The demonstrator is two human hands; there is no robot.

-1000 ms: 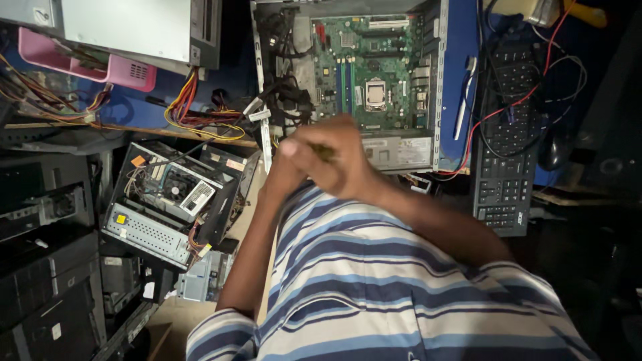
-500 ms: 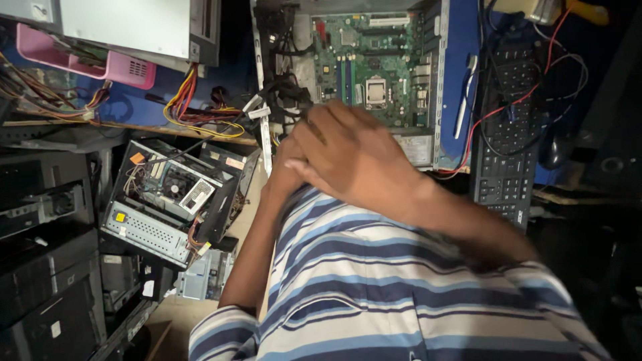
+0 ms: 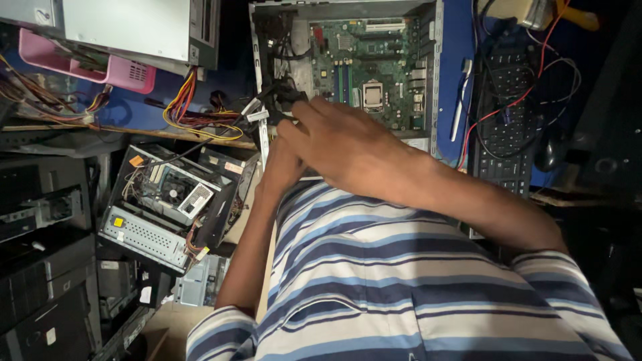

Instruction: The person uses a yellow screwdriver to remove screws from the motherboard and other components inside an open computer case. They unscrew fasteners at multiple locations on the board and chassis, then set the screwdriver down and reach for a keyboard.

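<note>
Cluttered bench, open computer case (image 3: pixel 438 80) holding motherboard (image 3: pixel 374 67), right hand (image 3: pixel 341 150) fingers curled on black cables (image 3: pixel 281 100)

The open computer case (image 3: pixel 344 67) lies at twelve o'clock, a keyboard (image 3: pixel 507 120) just beside it at two, a second opened computer (image 3: pixel 167 204) at nine, a pink tray (image 3: pixel 87 63) at ten.

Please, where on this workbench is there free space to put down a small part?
One bare blue strip lies between the open computer case and the keyboard, shared with a white pen. Left of the case is crowded with coloured wires. The right hand covers the case's lower edge.
</note>
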